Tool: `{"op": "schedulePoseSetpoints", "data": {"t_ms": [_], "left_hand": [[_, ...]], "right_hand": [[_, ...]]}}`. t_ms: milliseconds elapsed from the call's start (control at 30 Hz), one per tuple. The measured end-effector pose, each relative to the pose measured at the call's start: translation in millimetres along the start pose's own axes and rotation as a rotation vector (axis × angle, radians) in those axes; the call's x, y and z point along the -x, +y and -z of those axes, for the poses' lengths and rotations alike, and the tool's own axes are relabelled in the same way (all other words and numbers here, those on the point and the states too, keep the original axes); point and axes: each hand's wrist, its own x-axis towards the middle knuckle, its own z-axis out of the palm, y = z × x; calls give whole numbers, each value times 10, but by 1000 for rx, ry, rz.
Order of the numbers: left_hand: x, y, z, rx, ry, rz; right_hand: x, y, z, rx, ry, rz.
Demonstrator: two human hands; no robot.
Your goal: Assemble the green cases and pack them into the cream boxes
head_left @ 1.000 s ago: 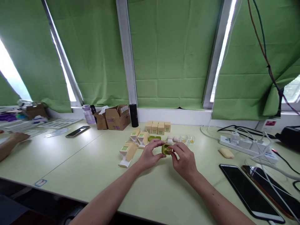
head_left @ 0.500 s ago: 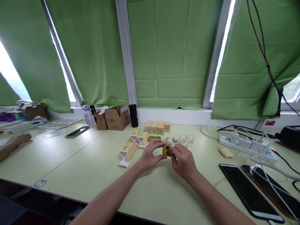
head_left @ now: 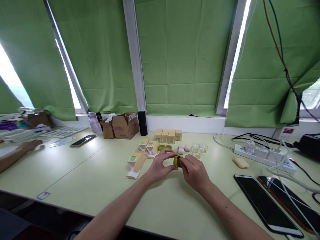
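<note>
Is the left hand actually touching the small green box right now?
Touching. The head view shows the left hand pinching the small green box at its upper and lower edges, with no gap visible.

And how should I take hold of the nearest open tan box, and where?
I'd likely pinch the tan box across its long sides, behind the white flap, from above and the near side. It lies with the flap toward you, and the other open boxes sit beyond its far end.
</note>
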Motion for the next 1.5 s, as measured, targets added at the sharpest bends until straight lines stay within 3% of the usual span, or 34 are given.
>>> {"op": "schedulePoseSetpoints", "data": {"t_ms": [433, 767, 900, 1167, 1333, 1500], "left_hand": [[-2, 8, 19, 7, -12, 7], [-28, -38, 68, 27, 11, 26], [-31, -70, 98, -27, 71, 15], [-10, -89, 60, -145, 81, -63], [-22, -30, 44, -102, 85, -71], [-32, -26, 43, -80, 133, 3]], "right_hand": [[35, 47, -41, -13, -6, 32], [-10, 81, 74, 18, -6, 48], [2, 89, 111, -34, 9, -12], [55, 45, -5, -163, -136, -100], [72, 63, -59, -297, -60, -159], [27, 39, -26, -441, 38, -261]]}}
